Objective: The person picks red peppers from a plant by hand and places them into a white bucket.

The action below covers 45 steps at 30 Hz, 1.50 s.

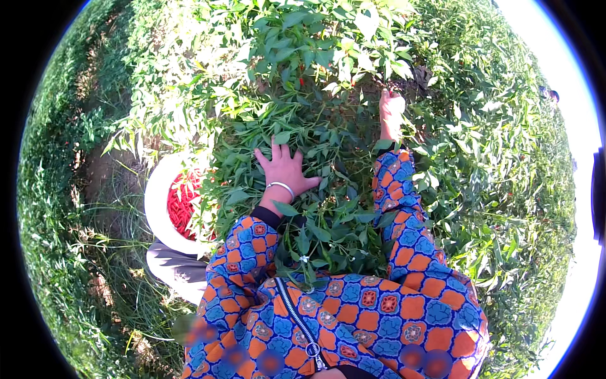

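Note:
My left hand [284,173], with a metal bangle at its wrist, lies spread with fingers apart on the green leaves of a chili pepper plant [331,142]. Farther out and to the right, my right hand [392,106] reaches low among the stems with its fingers curled; a bit of red shows at its fingertips, but what they hold cannot be made out. Red chili peppers [301,81] hang in the foliage beyond my left hand. At my left stands a white bucket [158,203] holding many picked red chili peppers [182,203], partly covered by leaves.
Dense pepper plants [492,142] surround me on the right and ahead. Left of the bucket are bare soil [111,175] and long grass [113,256]. A dark trouser leg [175,265] is beside the bucket. Small white flowers [304,258] grow near my jacket [369,312].

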Available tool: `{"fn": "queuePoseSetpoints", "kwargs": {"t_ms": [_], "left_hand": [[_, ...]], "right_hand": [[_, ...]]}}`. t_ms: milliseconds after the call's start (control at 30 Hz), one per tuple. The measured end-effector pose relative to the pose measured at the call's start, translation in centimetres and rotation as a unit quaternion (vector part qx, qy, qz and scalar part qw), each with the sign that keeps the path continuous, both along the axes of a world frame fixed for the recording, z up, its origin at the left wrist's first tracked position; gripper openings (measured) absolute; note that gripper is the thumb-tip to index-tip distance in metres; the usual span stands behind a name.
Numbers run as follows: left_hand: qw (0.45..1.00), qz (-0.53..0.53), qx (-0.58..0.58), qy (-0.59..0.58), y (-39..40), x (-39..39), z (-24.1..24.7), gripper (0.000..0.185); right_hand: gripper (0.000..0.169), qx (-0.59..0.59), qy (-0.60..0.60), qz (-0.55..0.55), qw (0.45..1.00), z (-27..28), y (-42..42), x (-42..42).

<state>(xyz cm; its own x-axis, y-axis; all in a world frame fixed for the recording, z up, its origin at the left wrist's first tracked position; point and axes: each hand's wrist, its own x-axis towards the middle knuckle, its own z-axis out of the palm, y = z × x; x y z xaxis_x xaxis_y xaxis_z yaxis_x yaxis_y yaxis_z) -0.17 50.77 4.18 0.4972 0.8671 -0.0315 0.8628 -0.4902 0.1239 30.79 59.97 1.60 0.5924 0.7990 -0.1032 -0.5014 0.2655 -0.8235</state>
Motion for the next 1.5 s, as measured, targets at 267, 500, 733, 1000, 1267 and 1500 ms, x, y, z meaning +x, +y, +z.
{"fn": "queuePoseSetpoints", "kwargs": {"t_ms": [267, 500, 733, 1000, 1267, 1500], "left_hand": [[1.0, 0.0, -0.029, 0.009, 0.3, 0.4, 0.6, 0.078], [1.0, 0.003, -0.025, -0.008, 0.2, -0.2, -0.1, 0.078], [0.999, -0.01, -0.045, -0.022, 0.2, 0.1, 0.1, 0.076], [0.999, 0.004, -0.035, -0.026, 0.1, -0.7, -0.3, 0.075], [0.999, 0.0, -0.041, -0.027, 0.2, -0.5, 0.0, 0.076], [0.999, 0.002, -0.037, -0.022, 0.1, -0.6, 0.0, 0.076]], "right_hand": [[0.013, 0.301, 0.258, 0.29, 0.871, 0.2, -1.7, 1.3], [0.013, -0.127, -0.227, 0.018, 0.965, 1.2, 3.3, -4.6], [0.015, 0.047, 0.106, 0.159, 0.981, -3.4, 5.4, 0.5], [0.014, -0.155, -0.331, 0.042, 0.93, 0.8, 6.5, -6.6], [0.011, -0.03, -0.049, 0.165, 0.985, 0.4, 8.8, -4.4], [0.013, -0.041, 0.065, 0.185, 0.98, 2.2, 5.8, -4.9]]}}
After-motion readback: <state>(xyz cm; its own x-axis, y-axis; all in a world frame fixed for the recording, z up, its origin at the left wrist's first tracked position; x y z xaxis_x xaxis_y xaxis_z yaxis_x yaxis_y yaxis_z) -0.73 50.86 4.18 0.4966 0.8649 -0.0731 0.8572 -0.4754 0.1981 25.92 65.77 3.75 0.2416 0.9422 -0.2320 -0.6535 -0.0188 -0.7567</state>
